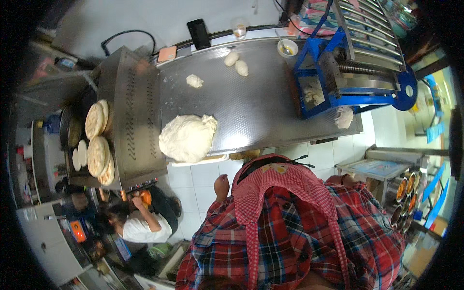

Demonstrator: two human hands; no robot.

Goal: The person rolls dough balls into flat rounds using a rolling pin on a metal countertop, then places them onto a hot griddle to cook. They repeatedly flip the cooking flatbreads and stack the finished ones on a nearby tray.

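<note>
My left hand (221, 185) hangs beside the checked apron (275, 181), below the table's front edge, with its fingers curled; what lies inside them does not show. At my other side my right hand (345, 179) is small and partly hidden by the plaid sleeve. Before me, a large mound of dough (188, 138) rests on the textured metal worktable (253, 94), at its front left. Several small dough pieces lie farther back, among them one dough ball (241, 68) and a smaller lump (194, 81). A white bowl (288, 48) holds a spoon and something yellow.
A blue-framed machine with rollers (319, 98) stands at the right, dough beneath it. To the left, flatbreads (95, 119) lie on a griddle beside a steel housing (134, 108). A phone (198, 34) leans at the back. Another person (146, 226) is low at the lower left.
</note>
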